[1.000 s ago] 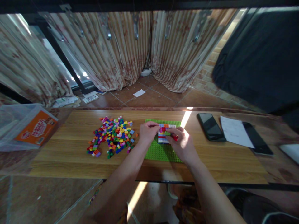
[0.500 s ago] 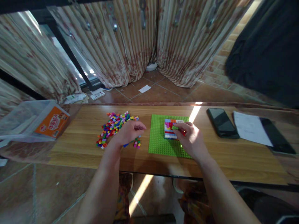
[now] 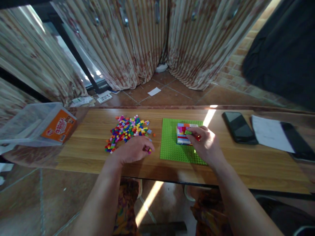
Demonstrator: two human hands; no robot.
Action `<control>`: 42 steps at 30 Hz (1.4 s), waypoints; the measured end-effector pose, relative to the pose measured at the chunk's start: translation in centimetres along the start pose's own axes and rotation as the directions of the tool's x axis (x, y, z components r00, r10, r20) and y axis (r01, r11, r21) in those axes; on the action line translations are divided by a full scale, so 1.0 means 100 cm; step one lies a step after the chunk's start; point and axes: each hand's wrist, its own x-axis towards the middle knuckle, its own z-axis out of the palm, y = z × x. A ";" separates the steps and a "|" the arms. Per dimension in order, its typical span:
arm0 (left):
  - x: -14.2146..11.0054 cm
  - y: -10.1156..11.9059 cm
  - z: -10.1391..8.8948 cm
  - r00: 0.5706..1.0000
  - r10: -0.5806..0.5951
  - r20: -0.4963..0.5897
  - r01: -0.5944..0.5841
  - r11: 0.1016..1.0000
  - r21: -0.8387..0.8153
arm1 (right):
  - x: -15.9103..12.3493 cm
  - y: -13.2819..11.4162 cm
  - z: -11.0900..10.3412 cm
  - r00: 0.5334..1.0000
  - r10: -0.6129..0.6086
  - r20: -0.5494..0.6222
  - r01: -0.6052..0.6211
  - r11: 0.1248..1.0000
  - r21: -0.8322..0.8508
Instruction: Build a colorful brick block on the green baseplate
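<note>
My right hand [image 3: 205,141] pinches a small bright-green toy brick [image 3: 188,132] between thumb and fingertips. It holds the brick over a layered, multicoloured brick build [image 3: 182,139], which sits on a green studded baseplate [image 3: 172,152]. The fingers hide the build's right side. At the near right edge of a brick pile, my left hand [image 3: 135,149] is curled downward. Its fingers close around small pink and yellow bricks [image 3: 149,150]; I cannot tell whether these are lifted off the table. The pile of loose coloured bricks [image 3: 129,127] spreads beyond that hand.
A clear plastic box [image 3: 31,126] with an orange label stands at the left end of the wooden table [image 3: 83,157]. To the right lie a black phone [image 3: 240,127], a white paper sheet [image 3: 270,133] and another dark flat device [image 3: 299,141]. Sunlight crosses the baseplate's far right corner.
My left hand has come down and nearer to me, from above the pile's edge onto the pink and yellow bricks. The right hand still holds the green brick over the build.
</note>
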 end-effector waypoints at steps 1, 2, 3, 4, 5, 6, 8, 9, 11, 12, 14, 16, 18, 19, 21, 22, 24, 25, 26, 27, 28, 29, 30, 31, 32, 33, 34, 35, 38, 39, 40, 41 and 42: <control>0.000 0.000 0.002 1.000 0.012 -0.003 -0.012 0.999 0.040 | 0.000 -0.001 0.000 1.000 0.002 0.002 -0.002 1.000 -0.001; 0.000 -0.001 0.004 1.000 0.019 -0.006 -0.018 0.997 0.075 | 0.000 -0.001 0.000 1.000 0.004 0.003 -0.004 1.000 0.000; 0.000 -0.002 0.005 1.000 0.022 -0.006 -0.021 0.995 0.102 | 0.000 -0.001 0.000 1.000 0.003 0.004 -0.003 1.000 0.000; 0.001 -0.003 0.006 1.000 0.021 -0.003 -0.020 0.993 0.119 | 0.000 -0.001 0.000 1.000 0.000 0.006 0.000 1.000 0.000; 0.001 -0.004 0.007 1.000 0.018 -0.001 -0.018 0.991 0.130 | 0.000 -0.001 -0.001 1.000 -0.004 0.008 0.004 1.000 0.001; 0.001 -0.004 0.008 1.000 0.016 -0.001 -0.016 0.990 0.137 | 0.000 -0.001 -0.001 1.000 -0.006 0.011 0.006 1.000 0.004; 0.002 -0.003 0.008 1.000 0.023 -0.007 -0.021 0.989 0.146 | 0.000 0.000 0.000 1.000 -0.008 0.016 0.008 1.000 0.012; 0.003 -0.002 0.008 0.999 0.032 -0.017 -0.029 0.988 0.149 | 0.000 0.000 0.001 1.000 -0.009 0.016 0.008 1.000 0.014; 0.005 0.000 0.008 0.997 0.053 -0.060 -0.044 0.988 0.145 | 0.000 -0.001 0.003 1.000 -0.023 0.005 0.023 1.000 0.000; 0.006 0.002 0.009 0.994 0.056 -0.089 -0.043 0.989 0.140 | 0.000 -0.002 0.005 0.999 -0.038 -0.003 0.038 0.999 -0.014; 0.010 0.005 0.010 0.988 0.029 -0.153 -0.011 0.992 0.122 | -0.001 -0.005 0.010 0.997 -0.077 -0.019 0.076 0.996 -0.040; 0.014 0.007 0.012 0.978 -0.020 -0.208 0.041 0.994 0.099 | -0.001 -0.008 0.014 0.994 -0.102 -0.036 0.100 0.994 -0.053; 0.018 0.008 0.014 0.965 -0.059 -0.255 0.080 0.994 0.072 | -0.002 -0.010 0.017 0.992 -0.114 -0.050 0.111 0.992 -0.060; 0.020 0.008 0.016 0.958 -0.070 -0.279 0.090 0.994 0.058 | -0.002 -0.011 0.018 0.992 -0.117 -0.056 0.114 0.991 -0.064; 0.023 0.007 0.019 0.939 -0.080 -0.335 0.097 0.995 0.034 | -0.002 -0.012 0.018 0.991 -0.122 -0.059 0.118 0.991 -0.070; 0.025 0.006 0.021 0.928 -0.081 -0.363 0.097 0.995 0.025 | -0.002 -0.013 0.018 0.991 -0.122 -0.055 0.118 0.990 -0.073; 0.028 0.004 0.023 0.908 -0.086 -0.409 0.105 0.994 0.023 | -0.002 -0.013 0.018 0.992 -0.115 -0.050 0.112 0.991 -0.070; 0.029 0.003 0.024 0.901 -0.091 -0.423 0.114 0.993 0.029 | -0.002 -0.013 0.018 0.993 -0.111 -0.046 0.108 0.992 -0.064; 0.030 0.002 0.025 0.898 -0.095 -0.430 0.124 0.991 0.041 | -0.002 -0.013 0.017 0.993 -0.107 -0.043 0.105 0.993 -0.057; 0.031 0.001 0.025 0.896 -0.099 -0.432 0.137 0.989 0.057 | -0.002 -0.012 0.017 0.994 -0.104 -0.041 0.102 0.994 -0.049; 0.031 0.000 0.025 0.897 -0.102 -0.431 0.150 0.986 0.078 | -0.002 -0.012 0.017 0.994 -0.101 -0.040 0.099 0.994 -0.045; 0.031 0.000 0.025 0.897 -0.103 -0.429 0.161 0.982 0.101 | -0.002 -0.011 0.017 0.994 -0.099 -0.037 0.098 0.994 -0.042; 0.031 -0.001 0.025 0.900 -0.102 -0.424 0.169 0.978 0.125 | -0.002 -0.011 0.017 0.995 -0.098 -0.035 0.096 0.994 -0.042; 0.031 -0.001 0.025 0.904 -0.098 -0.416 0.174 0.974 0.148 | -0.002 -0.011 0.018 0.995 -0.097 -0.034 0.096 0.995 -0.042; 0.032 -0.001 0.025 0.909 -0.094 -0.407 0.176 0.970 0.169 | -0.002 -0.010 0.018 0.995 -0.098 -0.033 0.096 0.994 -0.043; 0.032 -0.001 0.026 0.914 -0.091 -0.396 0.177 0.966 0.187 | -0.002 -0.010 0.018 0.994 -0.099 -0.034 0.098 0.994 -0.044; 0.032 -0.001 0.026 0.918 -0.088 -0.386 0.177 0.963 0.202 | -0.002 -0.011 0.017 0.994 -0.101 -0.034 0.100 0.994 -0.045; 0.033 -0.001 0.026 0.922 -0.085 -0.378 0.177 0.961 0.215 | -0.002 -0.011 0.017 0.994 -0.103 -0.033 0.101 0.994 -0.045; 0.035 -0.002 0.026 0.921 -0.071 -0.382 0.166 0.961 0.220 | -0.001 -0.011 0.015 0.996 -0.090 -0.025 0.090 0.996 -0.018; 0.035 -0.001 0.026 0.916 -0.059 -0.396 0.151 0.967 0.205 | -0.001 -0.011 0.014 0.996 -0.082 -0.023 0.082 0.997 0.004; 0.036 -0.001 0.026 0.908 -0.047 -0.417 0.134 0.974 0.182 | -0.001 -0.011 0.013 0.997 -0.073 -0.025 0.074 0.997 0.033; 0.038 0.000 0.026 0.895 -0.038 -0.444 0.115 0.982 0.149 | -0.001 -0.010 0.012 0.998 -0.064 -0.028 0.066 0.996 0.067; 0.040 0.002 0.027 0.880 -0.035 -0.475 0.097 0.989 0.107 | -0.001 -0.009 0.010 0.998 -0.052 -0.035 0.056 0.993 0.107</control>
